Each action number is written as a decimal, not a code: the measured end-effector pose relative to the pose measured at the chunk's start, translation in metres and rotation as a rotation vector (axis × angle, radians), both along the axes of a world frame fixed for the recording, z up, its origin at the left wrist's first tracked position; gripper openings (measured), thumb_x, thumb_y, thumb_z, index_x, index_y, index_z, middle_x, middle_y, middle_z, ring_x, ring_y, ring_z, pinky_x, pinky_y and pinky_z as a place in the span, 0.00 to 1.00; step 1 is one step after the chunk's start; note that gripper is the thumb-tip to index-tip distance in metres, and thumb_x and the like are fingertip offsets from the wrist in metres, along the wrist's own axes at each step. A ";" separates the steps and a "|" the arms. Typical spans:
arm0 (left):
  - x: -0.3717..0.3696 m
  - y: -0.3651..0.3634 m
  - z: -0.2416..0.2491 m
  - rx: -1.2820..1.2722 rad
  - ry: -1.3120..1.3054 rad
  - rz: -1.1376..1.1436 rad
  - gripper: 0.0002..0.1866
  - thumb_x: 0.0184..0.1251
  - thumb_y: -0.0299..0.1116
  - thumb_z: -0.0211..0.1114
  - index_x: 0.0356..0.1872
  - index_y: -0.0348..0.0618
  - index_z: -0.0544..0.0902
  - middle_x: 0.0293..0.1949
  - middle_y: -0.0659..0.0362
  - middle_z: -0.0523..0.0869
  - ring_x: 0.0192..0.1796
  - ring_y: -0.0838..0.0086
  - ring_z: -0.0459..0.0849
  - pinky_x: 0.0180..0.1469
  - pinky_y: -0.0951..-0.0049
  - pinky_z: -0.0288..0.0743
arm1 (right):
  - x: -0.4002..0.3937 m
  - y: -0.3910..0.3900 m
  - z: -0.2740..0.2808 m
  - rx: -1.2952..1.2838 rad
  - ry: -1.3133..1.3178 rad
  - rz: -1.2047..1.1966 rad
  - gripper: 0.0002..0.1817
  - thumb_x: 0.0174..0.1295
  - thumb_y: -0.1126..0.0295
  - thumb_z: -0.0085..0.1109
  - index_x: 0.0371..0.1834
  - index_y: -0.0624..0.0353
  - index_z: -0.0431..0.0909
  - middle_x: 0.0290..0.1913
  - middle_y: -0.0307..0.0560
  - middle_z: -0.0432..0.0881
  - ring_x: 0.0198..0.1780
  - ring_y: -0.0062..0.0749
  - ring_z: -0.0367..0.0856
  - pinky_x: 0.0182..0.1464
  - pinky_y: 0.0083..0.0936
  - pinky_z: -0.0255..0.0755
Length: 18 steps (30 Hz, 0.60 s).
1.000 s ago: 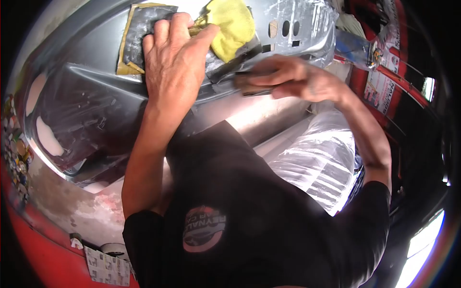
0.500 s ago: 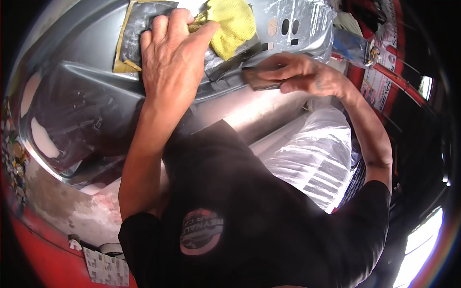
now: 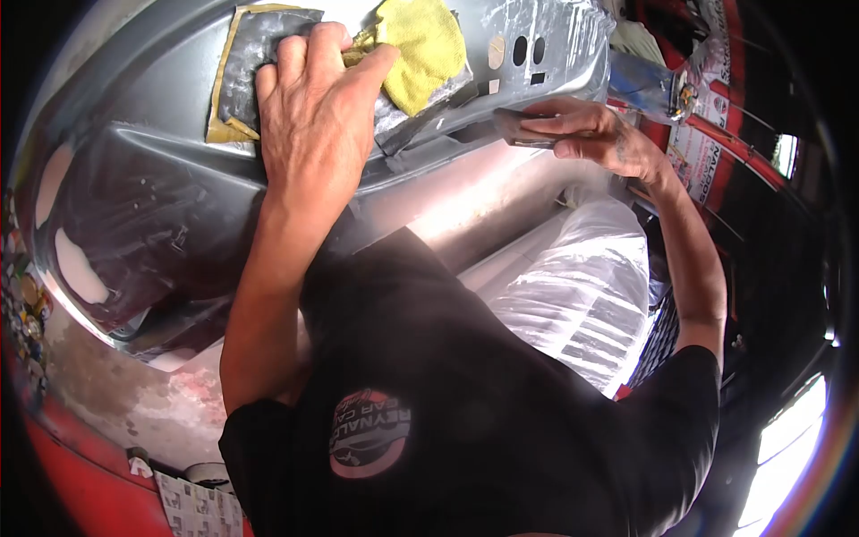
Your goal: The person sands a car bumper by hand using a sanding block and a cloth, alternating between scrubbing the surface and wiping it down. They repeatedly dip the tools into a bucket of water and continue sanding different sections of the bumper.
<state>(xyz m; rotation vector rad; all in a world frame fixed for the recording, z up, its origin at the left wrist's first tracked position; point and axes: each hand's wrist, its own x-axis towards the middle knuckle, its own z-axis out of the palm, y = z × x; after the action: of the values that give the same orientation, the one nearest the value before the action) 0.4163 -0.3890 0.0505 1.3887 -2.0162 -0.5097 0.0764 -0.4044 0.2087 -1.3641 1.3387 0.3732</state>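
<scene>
My left hand (image 3: 313, 112) rests palm down on a grey car body panel (image 3: 197, 170), fingers bent and a little apart. Beneath its fingertips lies a dark sheet with a tan edge (image 3: 234, 76). A crumpled yellow cloth (image 3: 425, 54) sits against the thumb, one end reaching in between thumb and forefinger. Beside the cloth, part of another dark sheet (image 3: 398, 134) shows on the panel. My right hand (image 3: 595, 134) is closed on a folded piece of dark sandpaper (image 3: 519, 128), held at the panel's lower edge.
Clear plastic sheeting (image 3: 573, 277) bulges below the panel, near my right forearm. Oval and square holes (image 3: 520, 51) pierce the panel at upper right. A blue container (image 3: 644, 88) stands beyond it. Newspaper (image 3: 199, 506) lies over a red surface at lower left.
My right hand has moved to the right along the panel's edge with the sandpaper. My left hand keeps its place on the panel; the whole view has shifted slightly.
</scene>
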 end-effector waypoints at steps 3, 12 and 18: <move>0.000 0.000 0.001 -0.008 -0.015 0.009 0.25 0.61 0.30 0.80 0.60 0.63 0.92 0.58 0.61 0.81 0.58 0.61 0.79 0.58 0.57 0.72 | 0.034 0.023 -0.028 -0.161 -0.150 0.244 0.26 0.71 0.75 0.67 0.72 0.47 0.85 0.77 0.50 0.77 0.75 0.45 0.78 0.76 0.38 0.74; -0.001 0.001 0.008 -0.019 -0.018 -0.032 0.22 0.59 0.30 0.80 0.57 0.59 0.92 0.57 0.60 0.82 0.58 0.60 0.80 0.59 0.56 0.73 | -0.014 0.060 -0.041 -0.391 -0.130 0.205 0.31 0.67 0.70 0.72 0.75 0.39 0.84 0.82 0.54 0.71 0.81 0.52 0.69 0.82 0.46 0.66; -0.003 0.004 0.007 -0.103 -0.084 -0.069 0.23 0.64 0.28 0.77 0.61 0.55 0.90 0.59 0.57 0.82 0.60 0.58 0.80 0.61 0.53 0.73 | -0.088 0.123 -0.054 -0.912 0.284 0.167 0.33 0.64 0.66 0.77 0.75 0.41 0.84 0.79 0.67 0.72 0.72 0.60 0.78 0.77 0.49 0.72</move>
<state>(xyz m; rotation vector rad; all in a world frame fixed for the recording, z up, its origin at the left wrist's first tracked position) 0.4133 -0.3850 0.0579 1.3020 -2.1324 -0.3769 -0.0116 -0.2812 0.1546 -2.2451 1.7285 0.0441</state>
